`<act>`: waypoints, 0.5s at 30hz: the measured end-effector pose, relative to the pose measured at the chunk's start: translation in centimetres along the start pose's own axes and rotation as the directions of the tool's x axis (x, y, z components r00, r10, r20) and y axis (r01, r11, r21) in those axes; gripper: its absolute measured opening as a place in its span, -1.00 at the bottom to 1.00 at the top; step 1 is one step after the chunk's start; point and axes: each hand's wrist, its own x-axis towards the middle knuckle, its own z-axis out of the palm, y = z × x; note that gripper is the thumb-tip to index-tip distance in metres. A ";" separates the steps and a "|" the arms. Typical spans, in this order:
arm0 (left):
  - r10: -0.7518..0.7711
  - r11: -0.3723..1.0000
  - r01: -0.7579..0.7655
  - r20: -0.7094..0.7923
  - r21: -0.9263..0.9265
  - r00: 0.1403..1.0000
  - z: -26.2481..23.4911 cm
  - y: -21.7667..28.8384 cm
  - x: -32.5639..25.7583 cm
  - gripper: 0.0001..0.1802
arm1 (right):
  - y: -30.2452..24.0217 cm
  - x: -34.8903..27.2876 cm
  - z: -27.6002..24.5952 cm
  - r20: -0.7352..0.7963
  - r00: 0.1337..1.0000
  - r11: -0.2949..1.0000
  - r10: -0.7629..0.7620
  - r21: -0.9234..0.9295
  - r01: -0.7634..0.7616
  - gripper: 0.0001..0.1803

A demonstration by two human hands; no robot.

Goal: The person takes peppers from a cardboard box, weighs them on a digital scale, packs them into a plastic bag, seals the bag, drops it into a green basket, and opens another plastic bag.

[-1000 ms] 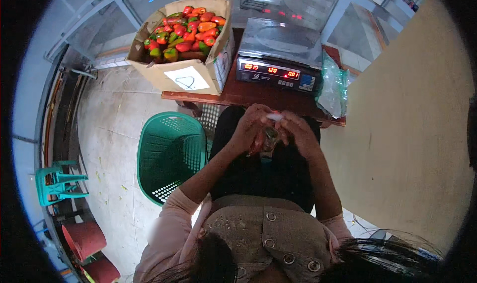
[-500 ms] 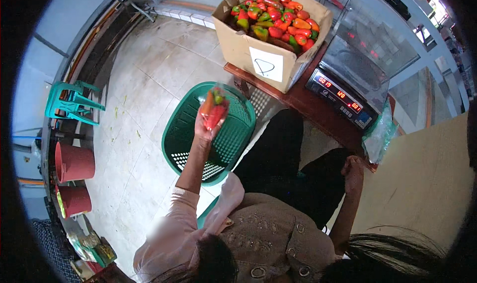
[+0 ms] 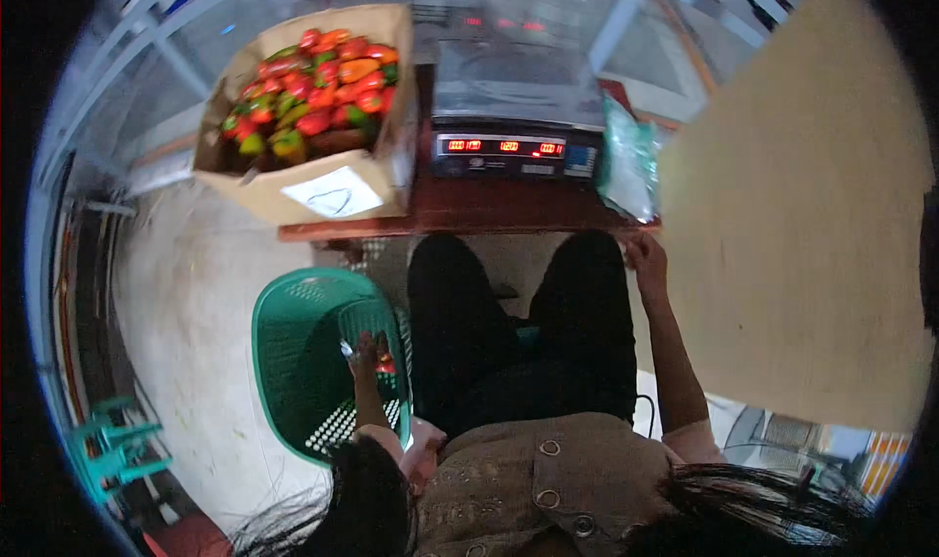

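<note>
My left hand (image 3: 366, 354) is down inside the green plastic basket (image 3: 266, 361), on the left beside my leg. It is closed on a small clear bag of peppers (image 3: 385, 365), whose red and orange show beside the fingers; the grip is dim and partly blurred. My right hand (image 3: 647, 261) rests by the table's front right corner, fingers curled, with nothing visible in them. Just beyond it lies a bundle of clear and green plastic bags (image 3: 628, 161).
A cardboard box (image 3: 293, 187) full of red, orange and green peppers (image 3: 323, 92) stands on the brown table (image 3: 489, 210). Right of it is a digital scale (image 3: 514, 151) with red digits. A tan board (image 3: 792, 224) rises at right; a green plastic chair (image 3: 112, 454) stands lower left.
My left hand has lowered the bag of peppers into the basket. My right hand has moved to the table corner near the plastic bags. The view has turned to the right.
</note>
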 end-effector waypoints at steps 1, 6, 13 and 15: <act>-0.004 0.965 0.009 -0.018 0.262 1.000 -0.1 -3.3 0.2 -0.47 | 0.4 0.7 -0.4 -0.075 0.997 0.999 -0.001 -0.039 -0.002 -0.86; -0.357 0.896 0.338 0.013 0.288 0.934 4.6 2.0 0.5 -0.51 | 5.3 2.7 -3.8 -0.229 0.906 0.810 -0.355 -0.560 0.176 -0.88; -0.359 0.898 0.350 -0.014 0.265 0.933 4.2 4.2 0.5 -0.58 | 7.0 5.7 -1.7 -0.329 0.904 0.803 -0.274 -0.595 0.026 -0.76; -0.346 0.908 0.341 -0.024 0.243 0.938 4.0 4.9 0.3 -0.60 | 7.4 6.3 -1.0 -0.320 0.911 0.830 -0.260 -0.557 0.041 -0.72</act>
